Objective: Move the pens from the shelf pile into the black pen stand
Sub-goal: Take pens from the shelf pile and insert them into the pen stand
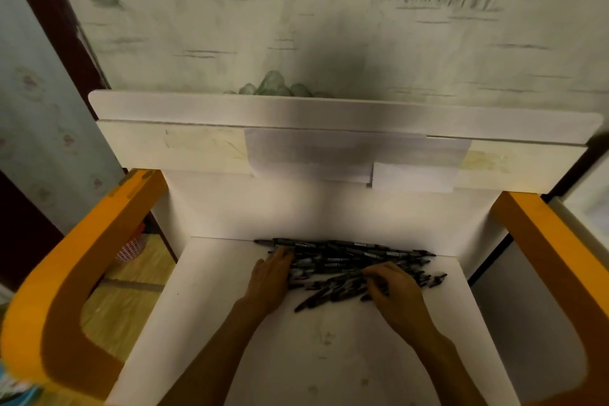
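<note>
A pile of several black pens (346,260) lies on the white shelf (214,290), close to its back wall. My left hand (272,277) rests flat against the left end of the pile, fingers pointing away from me. My right hand (393,287) lies over the front right part of the pile, its fingers curled down onto some pens. Whether it truly grips them I cannot tell. No black pen stand is in view.
An upper white shelf board (329,115) with taped paper sheets overhangs the back. Orange curved side panels stand at the left (66,290) and right (543,257). A pink basket (131,249) sits on the floor at the left.
</note>
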`<act>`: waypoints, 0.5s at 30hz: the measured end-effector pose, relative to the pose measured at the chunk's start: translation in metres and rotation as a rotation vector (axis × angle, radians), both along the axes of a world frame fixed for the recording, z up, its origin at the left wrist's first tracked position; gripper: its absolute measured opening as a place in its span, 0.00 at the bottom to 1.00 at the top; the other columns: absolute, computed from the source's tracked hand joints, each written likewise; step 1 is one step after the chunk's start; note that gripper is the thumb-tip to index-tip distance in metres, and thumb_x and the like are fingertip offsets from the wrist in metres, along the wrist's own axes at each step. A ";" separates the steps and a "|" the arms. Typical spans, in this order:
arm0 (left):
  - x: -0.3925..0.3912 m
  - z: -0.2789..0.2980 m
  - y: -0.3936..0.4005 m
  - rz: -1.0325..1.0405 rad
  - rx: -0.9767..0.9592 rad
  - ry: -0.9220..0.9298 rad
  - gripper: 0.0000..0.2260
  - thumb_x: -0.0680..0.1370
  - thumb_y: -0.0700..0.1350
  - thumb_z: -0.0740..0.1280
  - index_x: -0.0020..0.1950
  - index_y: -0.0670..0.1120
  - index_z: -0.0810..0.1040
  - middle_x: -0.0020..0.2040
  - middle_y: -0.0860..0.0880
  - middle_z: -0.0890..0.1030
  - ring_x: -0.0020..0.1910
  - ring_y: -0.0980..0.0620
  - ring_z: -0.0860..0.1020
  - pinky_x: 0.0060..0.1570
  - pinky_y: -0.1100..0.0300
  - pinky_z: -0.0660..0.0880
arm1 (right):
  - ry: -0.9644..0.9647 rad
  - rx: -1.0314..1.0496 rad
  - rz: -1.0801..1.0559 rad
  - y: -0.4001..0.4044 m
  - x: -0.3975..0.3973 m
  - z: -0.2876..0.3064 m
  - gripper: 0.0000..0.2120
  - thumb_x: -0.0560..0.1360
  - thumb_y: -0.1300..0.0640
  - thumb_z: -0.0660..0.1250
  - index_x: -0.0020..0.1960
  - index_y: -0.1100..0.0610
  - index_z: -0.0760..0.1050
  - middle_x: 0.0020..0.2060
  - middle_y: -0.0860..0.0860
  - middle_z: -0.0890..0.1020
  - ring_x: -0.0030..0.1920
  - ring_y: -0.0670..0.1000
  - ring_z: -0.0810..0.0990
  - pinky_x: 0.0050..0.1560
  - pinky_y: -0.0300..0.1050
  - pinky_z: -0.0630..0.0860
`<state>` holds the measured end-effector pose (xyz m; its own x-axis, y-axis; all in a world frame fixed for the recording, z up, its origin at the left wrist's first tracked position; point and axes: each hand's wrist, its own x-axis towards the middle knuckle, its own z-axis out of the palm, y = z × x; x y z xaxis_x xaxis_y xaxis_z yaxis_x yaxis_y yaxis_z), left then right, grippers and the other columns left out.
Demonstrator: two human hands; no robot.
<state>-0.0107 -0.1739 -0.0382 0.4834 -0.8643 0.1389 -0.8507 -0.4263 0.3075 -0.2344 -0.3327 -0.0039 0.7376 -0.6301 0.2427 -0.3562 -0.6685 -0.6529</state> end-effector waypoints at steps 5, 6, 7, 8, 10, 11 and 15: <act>0.009 0.001 0.006 0.185 -0.244 0.231 0.26 0.72 0.30 0.70 0.69 0.39 0.69 0.52 0.38 0.81 0.47 0.38 0.81 0.40 0.52 0.79 | 0.045 0.024 0.010 0.002 0.013 0.002 0.11 0.77 0.62 0.67 0.57 0.54 0.80 0.52 0.45 0.78 0.46 0.44 0.79 0.47 0.26 0.70; 0.009 0.006 0.006 0.233 -0.273 0.295 0.21 0.76 0.35 0.69 0.68 0.39 0.69 0.52 0.40 0.81 0.47 0.40 0.81 0.42 0.54 0.78 | 0.051 0.019 0.018 0.003 0.015 0.002 0.11 0.77 0.61 0.67 0.58 0.54 0.80 0.52 0.45 0.78 0.46 0.44 0.79 0.48 0.26 0.71; 0.009 0.014 0.006 0.269 -0.279 0.429 0.16 0.79 0.39 0.68 0.66 0.41 0.70 0.51 0.43 0.82 0.46 0.43 0.81 0.41 0.56 0.77 | 0.051 0.013 0.027 0.004 0.018 0.002 0.10 0.78 0.61 0.67 0.58 0.54 0.80 0.53 0.46 0.78 0.46 0.45 0.79 0.50 0.29 0.74; 0.010 0.018 0.008 0.316 -0.286 0.602 0.13 0.80 0.41 0.67 0.63 0.44 0.71 0.47 0.46 0.82 0.42 0.47 0.81 0.38 0.58 0.77 | 0.050 0.010 0.035 0.005 0.020 0.003 0.10 0.78 0.60 0.67 0.58 0.54 0.80 0.53 0.46 0.78 0.46 0.45 0.80 0.51 0.34 0.76; 0.013 0.024 0.011 0.410 -0.340 0.796 0.03 0.79 0.41 0.68 0.51 0.43 0.76 0.38 0.47 0.82 0.34 0.50 0.79 0.33 0.57 0.77 | 0.059 0.011 0.044 0.007 0.025 0.004 0.10 0.78 0.59 0.66 0.58 0.53 0.80 0.53 0.46 0.78 0.47 0.46 0.80 0.53 0.42 0.78; 0.013 0.026 0.013 0.441 -0.373 0.839 0.05 0.79 0.41 0.68 0.45 0.42 0.78 0.34 0.47 0.81 0.31 0.50 0.77 0.31 0.56 0.76 | 0.063 0.013 0.046 0.008 0.027 0.006 0.10 0.78 0.58 0.66 0.59 0.53 0.80 0.53 0.45 0.77 0.47 0.46 0.79 0.54 0.42 0.78; 0.014 0.032 0.022 0.491 -0.616 0.878 0.08 0.78 0.44 0.72 0.39 0.48 0.79 0.35 0.53 0.79 0.33 0.58 0.75 0.35 0.64 0.71 | 0.067 0.003 0.051 0.011 0.032 0.011 0.10 0.79 0.57 0.65 0.60 0.53 0.79 0.54 0.45 0.76 0.49 0.45 0.79 0.54 0.34 0.75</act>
<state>0.0029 -0.1514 -0.0058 0.8833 -0.4624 -0.0780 -0.0311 -0.2237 0.9742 -0.2026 -0.3213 0.0076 0.7835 -0.5915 0.1904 -0.3641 -0.6853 -0.6307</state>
